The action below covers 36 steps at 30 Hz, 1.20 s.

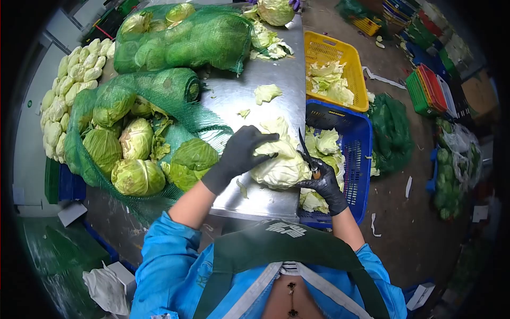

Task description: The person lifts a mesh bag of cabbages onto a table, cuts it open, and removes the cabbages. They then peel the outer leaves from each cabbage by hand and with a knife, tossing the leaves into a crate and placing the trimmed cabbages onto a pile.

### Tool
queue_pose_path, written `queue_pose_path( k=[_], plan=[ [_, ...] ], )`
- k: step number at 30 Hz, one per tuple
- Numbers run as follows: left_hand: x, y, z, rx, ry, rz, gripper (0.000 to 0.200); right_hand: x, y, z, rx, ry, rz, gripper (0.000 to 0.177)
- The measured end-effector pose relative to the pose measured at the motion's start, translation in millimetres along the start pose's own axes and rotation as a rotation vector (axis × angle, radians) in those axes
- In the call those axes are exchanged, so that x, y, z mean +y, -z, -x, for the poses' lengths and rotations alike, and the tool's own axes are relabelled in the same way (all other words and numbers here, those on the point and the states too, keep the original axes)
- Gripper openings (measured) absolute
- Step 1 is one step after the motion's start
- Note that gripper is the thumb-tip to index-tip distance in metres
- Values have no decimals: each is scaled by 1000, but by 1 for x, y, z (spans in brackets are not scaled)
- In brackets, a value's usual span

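Fingers (265, 137) of the gloved left hand (239, 155) are spread apart, with gaps between them, against the pale cabbage (280, 167) on the metal table (228, 199). Taking that cabbage as the dial's centre, the left hand comes in from about ten o'clock. At four o'clock, the gloved right hand (328, 186) has its fingers clamped on the knife (315, 171), whose dark blade points toward twelve, near the cabbage's right side; its thumb reaches the cabbage's lower edge. The blue crate (362, 159), holding leaves, sits at three o'clock, and the yellow crate (353, 56), also with leaves, at one. A loose leaf (268, 93) lies at twelve. At nine o'clock rests a green cabbage (194, 155), just beside the open net bag (85, 146) of cabbages; a fuller net bag (186, 45) lies at eleven. Farther off, at twelve, a co-worker's purple-gloved hand (295, 4) touches another cabbage (275, 11).
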<state>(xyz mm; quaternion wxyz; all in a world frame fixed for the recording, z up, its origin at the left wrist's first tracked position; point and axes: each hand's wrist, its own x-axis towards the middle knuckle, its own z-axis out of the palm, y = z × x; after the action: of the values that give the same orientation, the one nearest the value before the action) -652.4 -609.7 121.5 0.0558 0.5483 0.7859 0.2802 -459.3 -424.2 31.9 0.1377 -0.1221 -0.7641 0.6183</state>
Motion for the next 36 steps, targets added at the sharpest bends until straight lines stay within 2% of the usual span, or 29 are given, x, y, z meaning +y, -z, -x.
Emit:
queue_pose_path(
  k=[2, 4, 5, 6, 8, 9, 10, 12, 14, 15, 16, 17, 18, 19, 20, 22, 23, 24, 26, 27, 28, 29, 30, 31, 32, 33, 34, 36],
  plan=[
    [6, 12, -14, -168, -65, -137, 32, 0, 2, 8, -1, -11, 38, 72],
    [8, 17, -31, -209, -146, -199, 32, -9, 0, 13, -19, -22, 43, 72],
    [7, 18, -40, -198, -247, -174, 24, -7, -2, 17, 2, -44, -53, 73],
    [8, 18, -46, -193, -242, -180, 24, -2, -2, 18, 29, -63, -148, 73],
    [15, 17, -52, -340, -279, -461, 15, 10, -1, 27, 20, -42, -134, 75],
    [0, 5, -54, -200, -270, -502, 11, 11, -2, 29, 25, -10, -128, 75],
    [-33, -2, -60, -45, -190, -379, 12, 12, -3, 33, 29, 18, -125, 75],
    [-73, 13, -71, -115, 284, -399, 29, 11, -2, 41, 26, 0, -39, 73],
    [-62, 6, -45, 188, 150, -593, 68, 12, -6, 42, 81, 7, -214, 73],
    [-46, 15, -38, 2, 190, -61, 93, 12, -8, 43, 92, 2, -209, 75],
    [-37, 0, -18, 29, 207, 237, 91, 10, -8, 45, 106, -9, -217, 75],
    [-15, -13, 3, 12, 309, 529, 97, 5, -8, 42, 54, 39, -176, 76],
    [16, -14, 17, -100, 349, 598, 103, 0, -8, 40, 1, 85, -136, 78],
    [25, -30, 37, -42, 276, 169, 105, -2, -4, 38, -65, 39, -117, 81],
    [21, -35, 46, -18, 248, 205, 105, -11, -7, 34, -63, 25, -125, 81],
    [21, -38, 54, 81, 182, 229, 110, -35, -20, 16, 157, 105, -131, 82],
    [20, -38, 57, 69, 190, 231, 110, -45, -19, 5, 77, 190, 36, 83],
    [19, -38, 61, 71, 149, 306, 109, -41, -25, 2, -27, 183, -18, 77],
    [12, -33, 73, 42, 128, 414, 112, -29, -31, -10, -165, 131, -110, 54],
    [6, -36, 83, 120, 209, 538, 114, -22, -34, -15, -133, -42, -161, 35],
    [5, -41, 96, 198, 294, 660, 117, -2, -38, -23, -8, -295, -846, 27],
    [14, -39, 103, 232, 383, 748, 115, -21, -29, -34, 49, -173, -348, 19],
    [19, -41, 106, 231, 389, 745, 115, 1, -25, -44, 179, -66, -287, 14],
    [26, -44, 109, 287, 640, 987, 109, 20, -17, -53, 241, -241, -586, 12],
    [34, -48, 113, 345, 897, 1228, 104, 53, -9, -62, 397, -115, -223, 11],
    [37, -55, 116, 410, 875, 1124, 89, 79, 5, -62, 416, -202, 155, 21],
    [36, -54, 117, 411, 874, 1122, 89, 71, 19, -62, 390, -448, 285, 41],
    [31, -52, 113, 349, 930, 1143, 86, 67, 10, -50, 474, 63, 293, 59]
  ],
)
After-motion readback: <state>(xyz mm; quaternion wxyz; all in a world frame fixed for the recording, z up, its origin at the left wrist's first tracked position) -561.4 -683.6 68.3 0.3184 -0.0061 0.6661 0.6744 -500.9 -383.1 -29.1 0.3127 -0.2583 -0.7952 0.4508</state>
